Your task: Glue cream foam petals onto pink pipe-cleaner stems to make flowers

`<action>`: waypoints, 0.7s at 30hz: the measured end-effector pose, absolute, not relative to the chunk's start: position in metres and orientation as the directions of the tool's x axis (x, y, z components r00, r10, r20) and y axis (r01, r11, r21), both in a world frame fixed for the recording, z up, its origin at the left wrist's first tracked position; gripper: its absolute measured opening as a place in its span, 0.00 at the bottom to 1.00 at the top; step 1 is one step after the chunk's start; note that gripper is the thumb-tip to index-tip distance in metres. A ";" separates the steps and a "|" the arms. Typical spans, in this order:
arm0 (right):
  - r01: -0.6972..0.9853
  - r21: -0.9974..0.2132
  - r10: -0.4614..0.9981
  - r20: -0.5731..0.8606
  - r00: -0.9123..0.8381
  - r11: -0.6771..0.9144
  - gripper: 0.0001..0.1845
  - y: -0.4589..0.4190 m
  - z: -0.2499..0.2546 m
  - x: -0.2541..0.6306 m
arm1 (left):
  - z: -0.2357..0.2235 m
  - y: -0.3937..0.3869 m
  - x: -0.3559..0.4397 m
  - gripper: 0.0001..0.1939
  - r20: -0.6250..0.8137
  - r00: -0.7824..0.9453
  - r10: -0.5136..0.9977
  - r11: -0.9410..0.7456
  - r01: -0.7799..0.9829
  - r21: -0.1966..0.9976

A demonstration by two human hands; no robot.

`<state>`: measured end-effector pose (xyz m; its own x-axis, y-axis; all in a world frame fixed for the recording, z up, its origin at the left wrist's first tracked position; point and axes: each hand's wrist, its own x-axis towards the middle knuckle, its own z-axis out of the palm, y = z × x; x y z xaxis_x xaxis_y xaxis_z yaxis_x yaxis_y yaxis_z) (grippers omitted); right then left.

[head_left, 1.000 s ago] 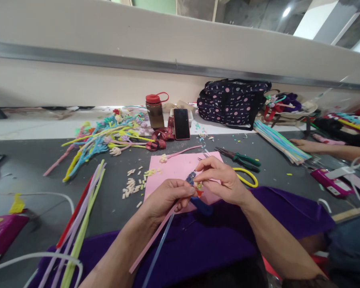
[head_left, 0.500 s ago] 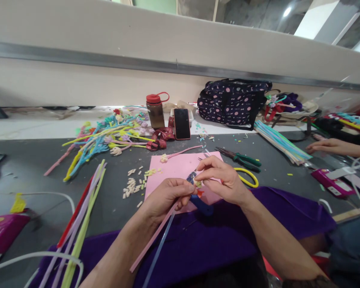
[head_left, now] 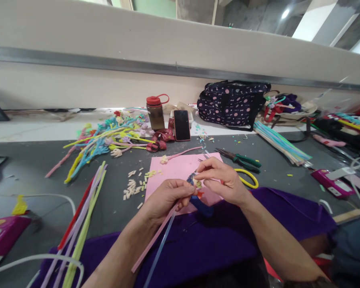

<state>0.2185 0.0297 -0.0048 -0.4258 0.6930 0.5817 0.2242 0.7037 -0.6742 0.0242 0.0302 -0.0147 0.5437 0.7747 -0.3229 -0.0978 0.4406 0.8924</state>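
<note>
My left hand (head_left: 172, 196) is closed around a pink pipe cleaner (head_left: 153, 243), whose long end slants down toward me. At its upper end, beyond my fingertips, is a small cream and yellow-green cluster (head_left: 198, 183). My right hand (head_left: 223, 180) has thumb and forefinger pinched against this cluster; whatever lies between them is hidden. Beneath my hands a blue tool with an orange part (head_left: 202, 207) is mostly covered. A translucent stick (head_left: 159, 250) runs out below my left hand. Under everything lies a pink sheet (head_left: 159, 176).
Cut cream pieces (head_left: 132, 188) lie left of the sheet, with a pipe cleaner flower (head_left: 164, 159) on it. Green-handled pliers (head_left: 243, 159) and a yellow ring handle (head_left: 249, 179) are to the right. Behind stand a bottle (head_left: 155, 114), a phone (head_left: 182, 125) and a bag (head_left: 232, 104).
My hands stay almost in place; my right fingertips have shifted slightly at the cluster. Another person's hand at the far right has gone out of view, uncovering a pink object there.
</note>
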 end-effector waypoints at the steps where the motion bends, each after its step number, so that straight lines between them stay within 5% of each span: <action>1: 0.210 -0.689 0.704 0.586 -0.402 0.694 0.16 0.030 -0.004 0.219 | -0.014 0.030 0.024 0.10 -0.321 0.543 0.776 0.441 -0.103 0.891; 5: 0.145 -0.742 0.736 0.582 -0.346 0.655 0.15 0.030 -0.003 0.222 | -0.011 0.026 0.023 0.09 -0.317 0.559 0.766 0.477 -0.165 0.863; 10: 0.106 -0.764 0.706 0.522 -0.478 0.637 0.21 0.029 0.000 0.221 | -0.010 0.021 0.023 0.11 -0.324 0.637 0.699 0.563 -0.211 0.799; 21: 0.163 -0.709 0.670 0.529 -0.521 0.686 0.17 0.026 0.007 0.217 | -0.010 0.022 0.025 0.12 -0.309 0.594 0.743 0.503 -0.191 0.843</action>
<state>0.2173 0.0259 0.0071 -0.5206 0.6705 0.5287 0.1629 0.6858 -0.7093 0.0248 0.0222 -0.0097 0.5942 0.7427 -0.3087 -0.1911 0.5032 0.8428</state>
